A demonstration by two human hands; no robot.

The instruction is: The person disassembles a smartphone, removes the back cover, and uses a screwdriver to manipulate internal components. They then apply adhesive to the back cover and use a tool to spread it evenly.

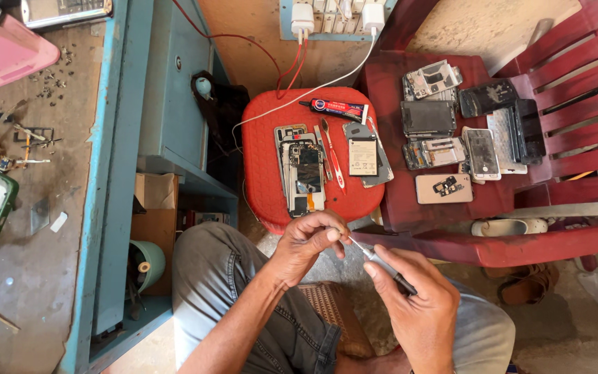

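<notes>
Above the person's lap, the right hand (417,305) gripped a slim screwdriver (382,262) while the left hand (309,242) pinched its tip with closed fingers, just below the red stool (264,159) carrying an opened phone (304,176).

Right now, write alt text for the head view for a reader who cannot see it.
A seated person's right hand holds a thin screwdriver while the left hand pinches its tip, above a red stool holding an opened phone and a glue tube. Dismantled phones cover a red plastic chair on the right.
</notes>
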